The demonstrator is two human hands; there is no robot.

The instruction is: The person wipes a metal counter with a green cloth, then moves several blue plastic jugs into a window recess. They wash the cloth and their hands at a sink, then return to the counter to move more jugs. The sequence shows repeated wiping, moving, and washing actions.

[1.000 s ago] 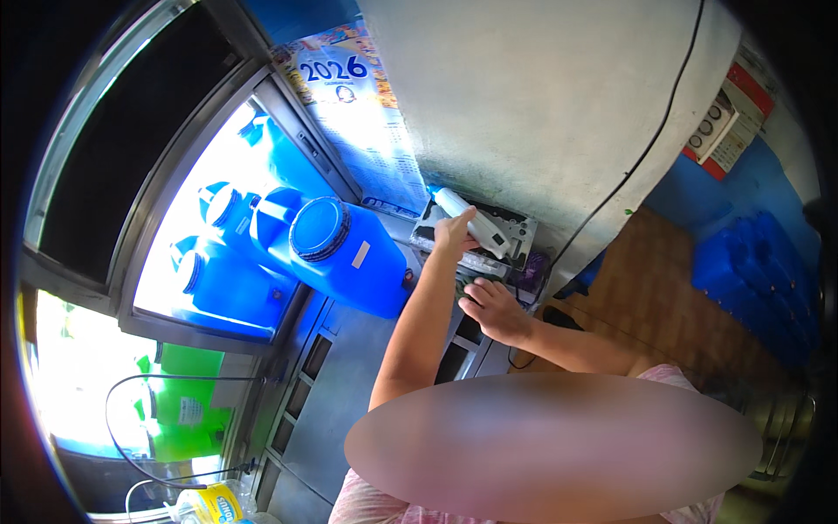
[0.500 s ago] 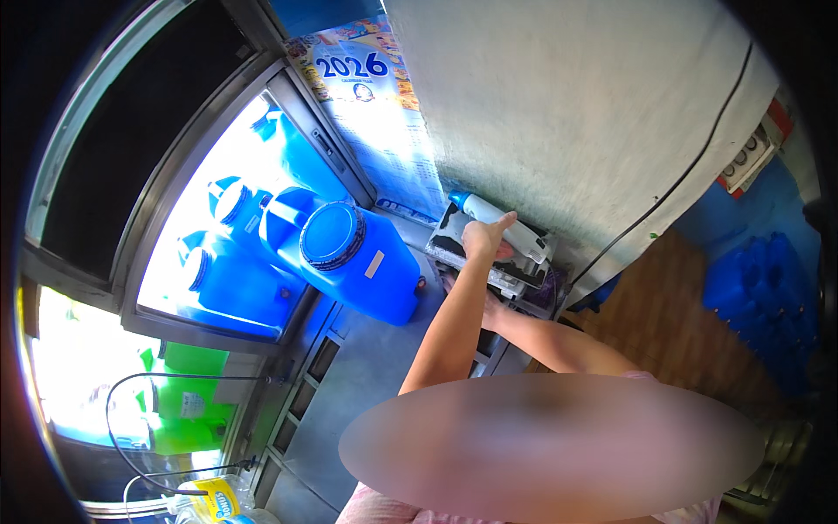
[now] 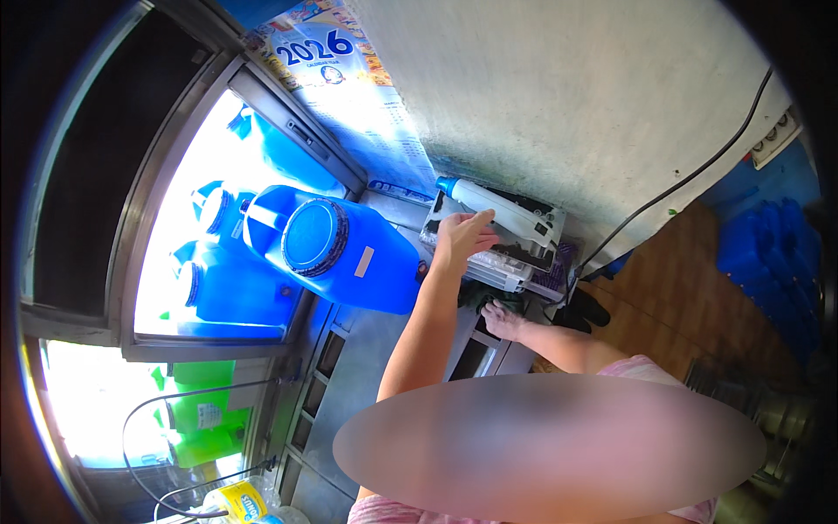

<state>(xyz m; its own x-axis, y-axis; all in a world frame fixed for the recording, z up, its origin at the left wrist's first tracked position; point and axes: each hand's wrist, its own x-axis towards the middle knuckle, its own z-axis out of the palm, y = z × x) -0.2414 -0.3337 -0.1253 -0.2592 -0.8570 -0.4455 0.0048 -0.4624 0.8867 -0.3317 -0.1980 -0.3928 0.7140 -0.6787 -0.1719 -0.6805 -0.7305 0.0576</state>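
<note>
A white tube-shaped thing with a blue end [image 3: 506, 208] lies along the top of a stack of black, white and grey boxy parts [image 3: 432, 229] by the wall. My left hand [image 3: 465, 236] is over the stack's near side, fingers stretched out beside the tube and holding nothing. Lower down, my right hand [image 3: 501, 321] is closed on a dark crumpled cloth [image 3: 491, 299] at the foot of the stack. Left of my left forearm stands a big blue jug with a round screw lid [image 3: 375, 271] on the grey metal counter [image 3: 349, 367].
More blue jugs [image 3: 236, 279] and green containers [image 3: 205, 419] show through the glass at left. A calendar [image 3: 349, 105] hangs on the wall [image 3: 559, 96]. A black cable [image 3: 681, 185] runs down it. Blue containers [image 3: 768, 253] stand on the wooden floor [image 3: 672, 279] at right.
My left hand has come away from the white tube, toward me. My right hand has drawn out from beside the stack, and the dark cloth now shows in it.
</note>
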